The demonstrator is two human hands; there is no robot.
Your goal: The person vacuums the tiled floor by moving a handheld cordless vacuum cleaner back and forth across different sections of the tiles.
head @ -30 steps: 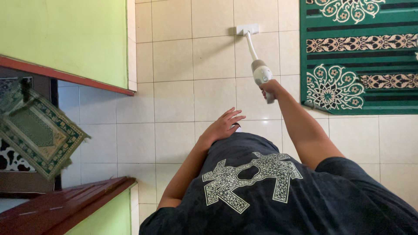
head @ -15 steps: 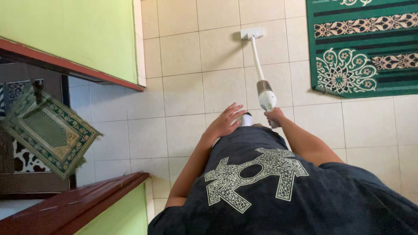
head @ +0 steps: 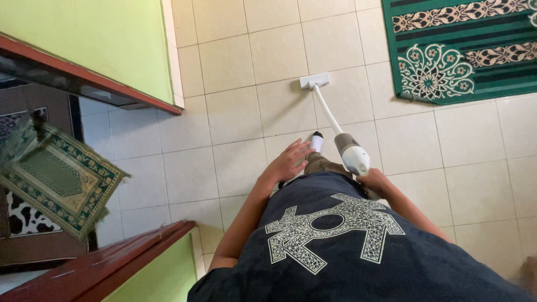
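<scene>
Vacuum head [head: 314, 81] now sits lower in the view than half a second ago, and the green patterned rug [head: 464, 47] has slid up toward the top right corner; the left hand has also moved lower, closer to the shirt. Right hand [head: 373, 182] is closed around the rear grip of the white stick vacuum [head: 354, 155], arm stretched forward over the tiles. The thin white wand [head: 327, 111] runs up and left from the motor body to the flat head, which rests on the cream tiled floor [head: 235, 112], well apart from the rug's edge. Left hand [head: 288, 163] hangs open, fingers spread and loose, holding nothing, just above the front of the dark printed shirt [head: 330, 235]. One shoe tip [head: 316, 141] shows between the left hand and the vacuum. Green wall [head: 84, 33] with red-brown trim at left, a small fringed mat [head: 56, 179] at lower left.
</scene>
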